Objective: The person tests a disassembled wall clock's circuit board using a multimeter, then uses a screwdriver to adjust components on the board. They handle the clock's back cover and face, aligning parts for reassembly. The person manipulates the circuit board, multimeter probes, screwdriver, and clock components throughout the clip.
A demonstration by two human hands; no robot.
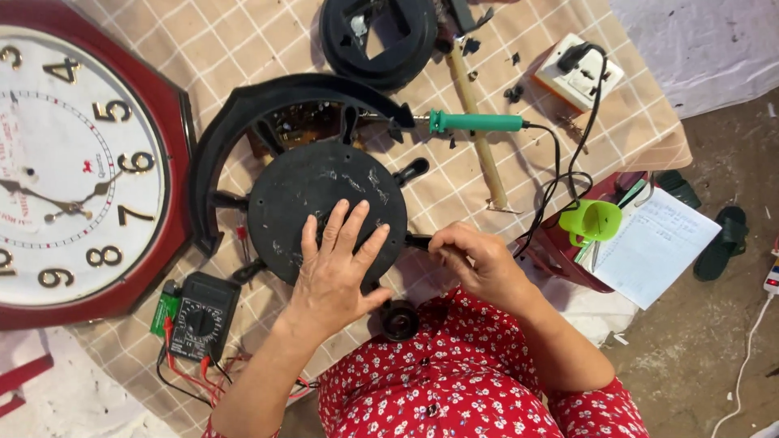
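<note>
A round black plastic disc [312, 191] lies on the checked cloth, inside a broken black curved frame [243, 113]. My left hand [337, 272] rests flat on the disc's near part, fingers spread. My right hand [475, 259] is closed on a small black tab [418, 240] at the disc's right edge. A small black round cap [400, 319] sits just below the disc, near my red floral sleeve.
A big red wall clock [81, 162] fills the left. A multimeter [197, 315] with red leads lies below it. A green-handled soldering iron [475, 122], a wooden stick [479, 134], a socket block [578, 71], a green cup [592, 219] and a paper sheet [653, 243] sit to the right.
</note>
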